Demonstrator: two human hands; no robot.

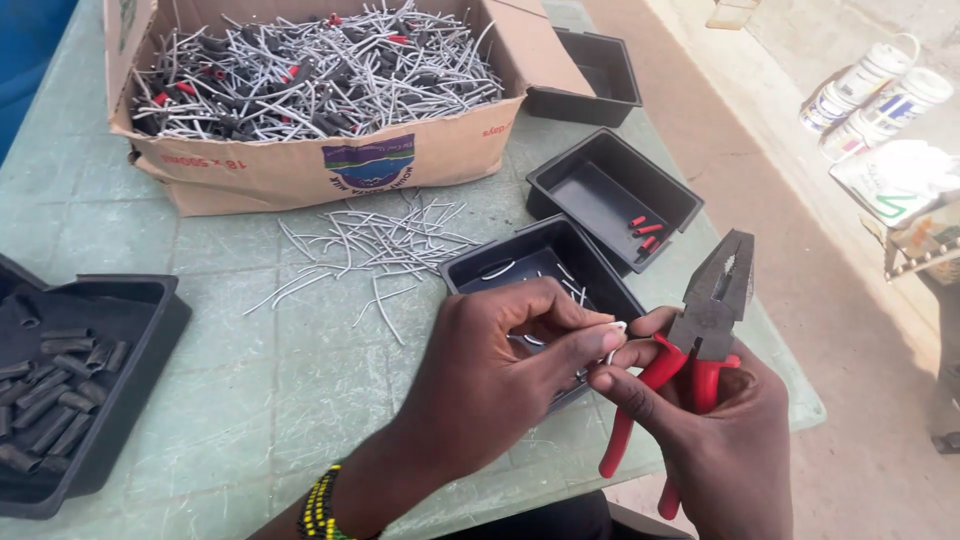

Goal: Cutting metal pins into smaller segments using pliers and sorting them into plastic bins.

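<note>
A cardboard box (300, 165) full of grey wire pieces stands at the far side of the green surface (250, 390). Loose wires (370, 250) lie just before it. A black tray (130, 370) at the left holds dark tubes (55, 385). Another tray (612, 190) holds red caps (642, 230). White tubs (875, 90) stand on the floor.

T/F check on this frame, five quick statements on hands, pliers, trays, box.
1. The right hand holds red-handled pliers. True.
2. The pliers' jaws are clamped on a wire. False: the jaws point up with nothing in them.
3. The left hand pinches a small pale wire piece at its fingertips. True.
4. The cardboard box is empty. False: it is piled with grey wires and dark sleeves.
5. The tray at far left holds dark tube pieces. True.
</note>
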